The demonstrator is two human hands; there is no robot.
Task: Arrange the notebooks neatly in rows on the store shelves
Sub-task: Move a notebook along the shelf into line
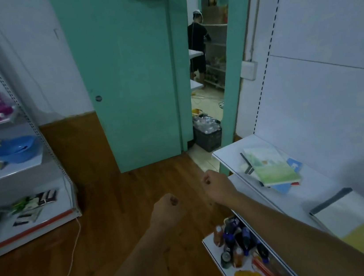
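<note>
Notebooks lie scattered on the white right-hand shelf, none yet in a row. Nearest to the person, a large notebook with a grey and yellow cover lies flat and askew, its dark spine edge turned toward the far end of the shelf. Just beside it, the right forearm crosses the shelf's front edge.

Both hands hang over the wooden floor, well apart from any notebook. The left hand is curled into a loose fist and holds nothing; the right hand is likewise curled with its fingers folded in, empty as far as can be seen.

On the lower shelf, beneath the right forearm, stands a cluster of drink bottles.

Farther along the upper shelf lies an untidy pile of notebooks: a green-covered one on top, tilted, with blue and white covers poking out from under it at different angles.

These look light, thin and fairly stiff when shut, though a soft cover would likely flex if lifted by one corner. Smooth covers may slide on each other, so the pile could fan out when moved. Gripping each one at the spine edge, thumb on top and fingers beneath, seems the safest hold.

Beyond, a teal door stands open.
</note>
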